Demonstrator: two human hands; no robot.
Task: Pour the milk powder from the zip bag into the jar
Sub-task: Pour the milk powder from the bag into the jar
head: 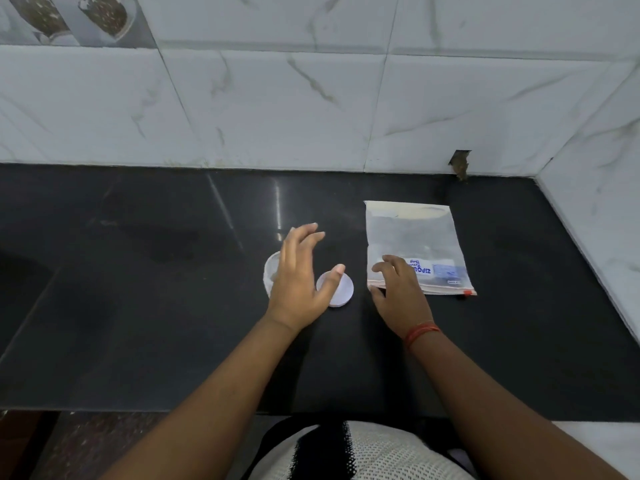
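A clear zip bag (412, 237) with a blue label and a red zip strip lies flat on the black counter (138, 271), its zip end toward me. My right hand (398, 292) rests on the bag's near left corner, fingers spread on the plastic. A small clear jar (270, 271) stands left of the bag, mostly hidden behind my left hand (298, 275). That hand hovers over the jar with fingers apart and holds nothing. A round white lid (341, 294) lies flat on the counter between my two hands, under my left thumb.
White marble-look tiles (311, 109) form the back wall, and a side wall (595, 202) closes the counter on the right. A chipped dark hole (460, 164) marks the tile base behind the bag. The counter's front edge (138, 408) runs just before my torso.
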